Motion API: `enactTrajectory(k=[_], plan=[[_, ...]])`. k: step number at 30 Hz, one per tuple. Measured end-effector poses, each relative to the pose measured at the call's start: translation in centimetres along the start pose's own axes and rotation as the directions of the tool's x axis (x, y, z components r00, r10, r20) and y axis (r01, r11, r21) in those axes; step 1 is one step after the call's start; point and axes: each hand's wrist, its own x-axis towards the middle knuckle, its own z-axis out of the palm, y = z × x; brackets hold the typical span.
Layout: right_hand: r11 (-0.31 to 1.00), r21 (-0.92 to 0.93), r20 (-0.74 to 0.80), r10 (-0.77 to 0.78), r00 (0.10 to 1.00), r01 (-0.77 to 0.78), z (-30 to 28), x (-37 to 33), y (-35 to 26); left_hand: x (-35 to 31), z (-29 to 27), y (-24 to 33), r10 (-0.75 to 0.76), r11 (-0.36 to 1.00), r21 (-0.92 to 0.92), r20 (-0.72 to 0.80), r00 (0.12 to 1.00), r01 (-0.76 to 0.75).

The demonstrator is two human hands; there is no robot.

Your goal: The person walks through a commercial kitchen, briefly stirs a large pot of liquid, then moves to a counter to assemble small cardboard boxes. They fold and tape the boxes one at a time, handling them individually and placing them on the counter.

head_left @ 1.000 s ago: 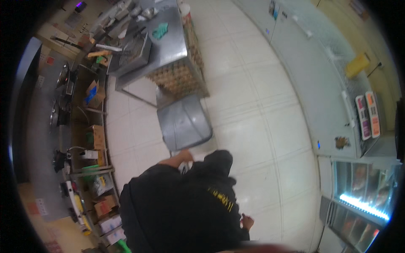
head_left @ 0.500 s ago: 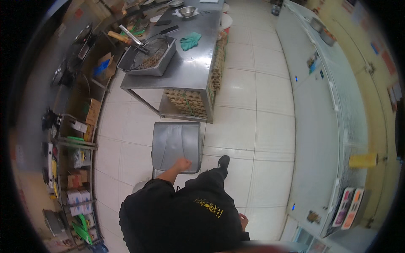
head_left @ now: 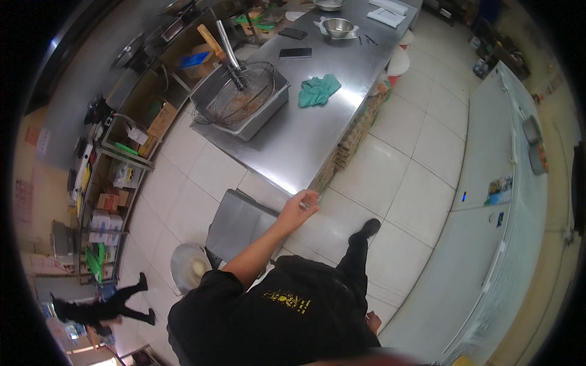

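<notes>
My left hand (head_left: pixel 299 210) is stretched forward near the close corner of the steel table (head_left: pixel 293 155), thumb and fingers apart, with nothing plainly held. Just under my left forearm stands a grey lidded bin (head_left: pixel 241 222). My right hand (head_left: pixel 373 321) hangs low by my right side; my body hides part of it and its fingers do not show clearly. On the table are a grey tub (head_left: pixel 268 113) with wire mesh strainers (head_left: pixel 244 91) lying across it and a crumpled green cloth (head_left: pixel 318 90).
Two dark phones (head_left: pixel 295 53) and a metal bowl (head_left: pixel 337 27) lie farther back on the table. A round metal pan (head_left: pixel 187 268) is on the floor beside the bin. White freezers (head_left: pixel 439 268) line the right, shelves (head_left: pixel 113 201) the left. Another person (head_left: pixel 104 308) walks at lower left.
I have come closer to the table and turned. My left hand has moved forward from above the bin lid toward the table corner. A person has come into view at lower left.
</notes>
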Motion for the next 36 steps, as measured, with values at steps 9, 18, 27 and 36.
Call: enactTrajectory(k=[9, 18, 27, 36], plan=[[0.979, -0.094, 0.529, -0.105, 0.842, 0.18, 3.4, 30.1, -29.3, 16.7, 7.0, 6.2, 0.056, 0.991, 0.136, -0.339, 0.939, -0.01], [0.717, -0.358, 0.337, -0.498, 0.799, 0.598, 23.9, 19.5, -67.9, 33.9, 8.2, 6.7, -0.105, 0.994, -0.004, -0.4, 0.91, 0.113], [0.243, -0.798, 0.543, -0.105, 0.833, 0.551, 24.1, 22.2, -57.1, 54.6, 8.7, 5.1, 0.1, 0.889, 0.459, -0.217, 0.971, 0.011], [0.914, -0.37, 0.137, -0.119, 0.983, 0.163, 29.7, 16.1, -60.1, 56.5, 8.4, 4.5, -0.06, 0.694, 0.719, 0.096, 0.994, -0.028]])
